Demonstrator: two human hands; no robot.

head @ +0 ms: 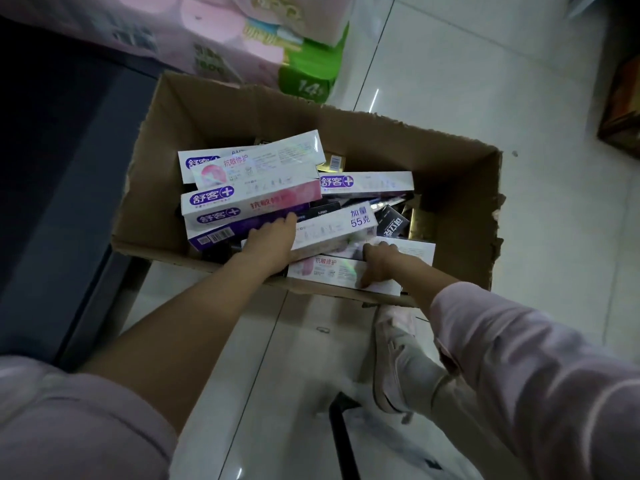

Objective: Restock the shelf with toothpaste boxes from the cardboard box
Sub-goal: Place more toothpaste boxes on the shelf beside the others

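An open cardboard box (207, 112) stands on the floor, holding several toothpaste boxes in a loose pile. My left hand (270, 242) reaches in and grips a white toothpaste box marked 55 (332, 226) lying across the middle. My right hand (379, 266) rests at the near edge, fingers curled over a white and pink toothpaste box (329, 271). More white, pink and purple toothpaste boxes (249, 199) lie stacked on the left side. Dark and gold packs (394, 225) sit lower on the right. No shelf surface with toothpaste is in view.
Packs of pink tissue rolls (194, 32) and a green pack (308, 77) stand beyond the box. A dark shelf base (52, 202) runs along the left. My shoe (398, 355) is on the white tiled floor just behind the box. A brown object (623, 109) sits at the right edge.
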